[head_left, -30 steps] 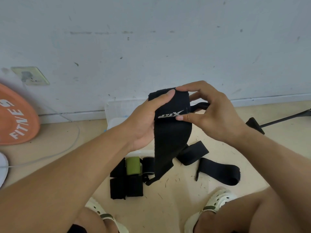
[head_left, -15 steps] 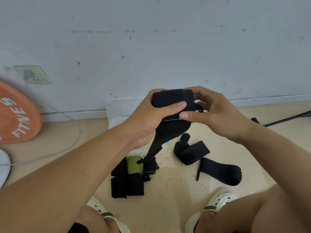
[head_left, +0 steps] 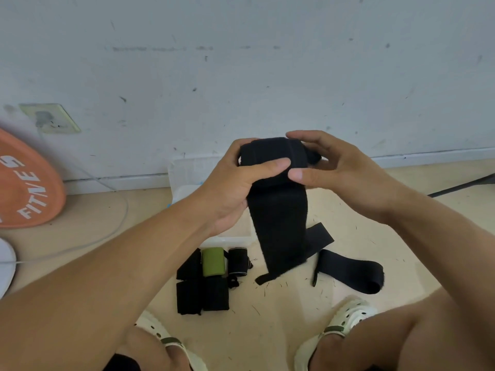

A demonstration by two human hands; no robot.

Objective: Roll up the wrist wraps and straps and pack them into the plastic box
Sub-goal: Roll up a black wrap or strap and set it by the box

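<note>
I hold a black wrist wrap (head_left: 278,223) in the air with both hands. Its top is wound into a roll and its tail hangs down toward the floor. My left hand (head_left: 233,188) grips the roll from the left, thumb across its front. My right hand (head_left: 334,172) pinches it from the right, fingers curved over the top. A clear plastic box (head_left: 187,172) stands on the floor behind my hands, mostly hidden. On the floor lie rolled black wraps (head_left: 201,293), a green roll (head_left: 213,262), a small black roll (head_left: 237,262) and loose black straps (head_left: 351,271).
A white wall runs close behind the box. An orange fitness disc (head_left: 26,183) leans at the left, with a wall socket (head_left: 51,119) and a white cable (head_left: 107,231) near it. A black rod (head_left: 460,186) lies at the right. My feet in pale clogs (head_left: 348,319) frame the floor.
The roll at the top of the wrap has grown as my hands wound it; the logo is now hidden inside. The hanging tail is shorter and has swung right.
</note>
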